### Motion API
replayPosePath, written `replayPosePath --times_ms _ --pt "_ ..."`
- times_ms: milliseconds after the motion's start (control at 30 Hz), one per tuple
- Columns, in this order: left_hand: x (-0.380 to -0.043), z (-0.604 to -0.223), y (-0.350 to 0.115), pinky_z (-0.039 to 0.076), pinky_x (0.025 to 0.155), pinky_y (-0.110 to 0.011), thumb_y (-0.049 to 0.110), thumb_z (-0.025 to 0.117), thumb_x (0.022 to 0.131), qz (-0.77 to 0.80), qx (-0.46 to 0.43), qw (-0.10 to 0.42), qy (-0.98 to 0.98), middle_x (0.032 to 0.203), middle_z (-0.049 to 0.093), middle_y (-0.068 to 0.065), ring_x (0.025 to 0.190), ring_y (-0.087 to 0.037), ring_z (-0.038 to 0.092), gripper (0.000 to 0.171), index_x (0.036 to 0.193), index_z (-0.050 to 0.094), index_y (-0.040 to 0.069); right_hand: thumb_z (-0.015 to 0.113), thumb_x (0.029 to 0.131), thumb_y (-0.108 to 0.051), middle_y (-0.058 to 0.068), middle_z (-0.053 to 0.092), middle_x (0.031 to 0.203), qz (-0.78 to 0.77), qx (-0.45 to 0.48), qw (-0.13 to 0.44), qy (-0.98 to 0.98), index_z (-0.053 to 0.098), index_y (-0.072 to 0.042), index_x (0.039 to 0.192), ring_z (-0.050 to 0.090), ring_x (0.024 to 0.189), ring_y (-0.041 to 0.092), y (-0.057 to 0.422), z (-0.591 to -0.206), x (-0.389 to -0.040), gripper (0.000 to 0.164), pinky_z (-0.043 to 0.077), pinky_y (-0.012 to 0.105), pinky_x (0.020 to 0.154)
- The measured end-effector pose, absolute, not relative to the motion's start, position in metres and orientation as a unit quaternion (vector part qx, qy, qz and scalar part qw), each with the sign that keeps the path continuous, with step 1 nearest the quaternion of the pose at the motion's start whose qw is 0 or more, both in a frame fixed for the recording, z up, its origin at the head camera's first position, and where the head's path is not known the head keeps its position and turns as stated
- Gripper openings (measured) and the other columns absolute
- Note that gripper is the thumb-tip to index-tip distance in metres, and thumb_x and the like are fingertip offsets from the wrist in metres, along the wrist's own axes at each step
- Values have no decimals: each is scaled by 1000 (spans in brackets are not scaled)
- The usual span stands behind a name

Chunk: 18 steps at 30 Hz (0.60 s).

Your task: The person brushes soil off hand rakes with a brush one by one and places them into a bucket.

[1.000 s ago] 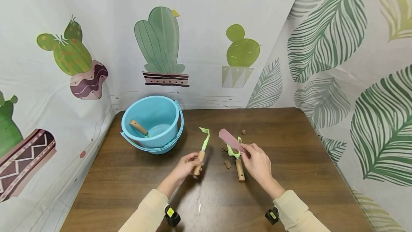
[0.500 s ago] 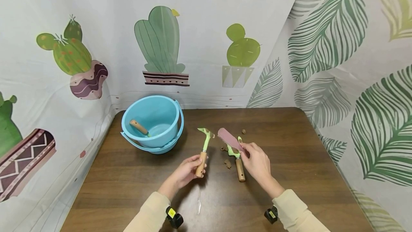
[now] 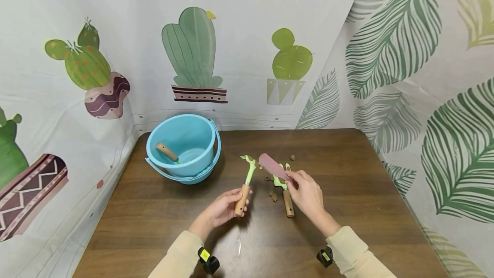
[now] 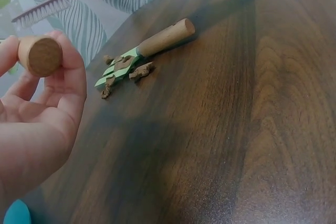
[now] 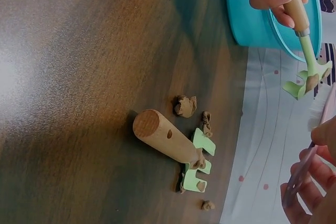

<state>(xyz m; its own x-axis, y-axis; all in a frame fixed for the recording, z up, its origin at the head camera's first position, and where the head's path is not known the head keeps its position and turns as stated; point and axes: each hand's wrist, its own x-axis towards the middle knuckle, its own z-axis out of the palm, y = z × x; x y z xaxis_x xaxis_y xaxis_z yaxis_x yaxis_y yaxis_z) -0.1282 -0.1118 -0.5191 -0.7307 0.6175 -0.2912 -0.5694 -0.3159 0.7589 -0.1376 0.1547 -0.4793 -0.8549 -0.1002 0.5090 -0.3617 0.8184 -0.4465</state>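
My left hand [image 3: 224, 210] grips the wooden handle of a small hand cultivator [image 3: 242, 200], its green prongs pointing up and away. Brown dirt sticks to the pronged head [image 5: 312, 77]. In my right hand [image 3: 308, 190] is a pink brush [image 3: 272, 166] with white bristles [image 4: 44, 13], pinched at its handle. The brush's tip is right at the prongs in the head view. Below it a second green hand tool, a garden rake [image 5: 173, 140], lies on the table with brown clumps on its tines.
A blue bucket [image 3: 214, 143] stands at the back left, a wooden-handled tool [image 3: 167, 152] leaning inside it. Brown clumps [image 5: 185, 106] lie around the rake on the dark wooden table [image 3: 347, 162]. A patterned cloth [image 3: 247, 55] hangs behind the table.
My left hand has turned the cultivator so its prongs show, and shifted it slightly right. The brush has moved a little left, up to the prongs. The rake and bucket stay put.
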Motion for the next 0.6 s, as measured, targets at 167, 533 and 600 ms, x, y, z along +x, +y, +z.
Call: replayPosePath --times_ms 167,533,600 --pt "-127 -519 -113 48 68 -27 20 39 98 811 47 377 445 93 57 -3 77 -14 57 46 137 33 -4 73 74 -12 -3 64 83 279 145 252 -915 71 -16 100 52 63 8 154 -480 -138 27 41 28 51" --pt "-125 -521 -113 48 70 -27 19 34 100 812 82 394 423 92 59 -2 78 -14 59 33 125 51 7 73 72 -11 -5 63 83 282 178 260 -906 71 -18 99 50 66 8 151 -479 -137 27 41 27 53" --pt "-124 -521 -113 48 70 -27 19 33 100 812 82 396 420 92 58 -2 78 -14 58 32 124 51 7 73 72 -11 -6 62 83 278 180 258 -908 71 -19 99 50 66 7 150 -480 -137 28 41 26 53"
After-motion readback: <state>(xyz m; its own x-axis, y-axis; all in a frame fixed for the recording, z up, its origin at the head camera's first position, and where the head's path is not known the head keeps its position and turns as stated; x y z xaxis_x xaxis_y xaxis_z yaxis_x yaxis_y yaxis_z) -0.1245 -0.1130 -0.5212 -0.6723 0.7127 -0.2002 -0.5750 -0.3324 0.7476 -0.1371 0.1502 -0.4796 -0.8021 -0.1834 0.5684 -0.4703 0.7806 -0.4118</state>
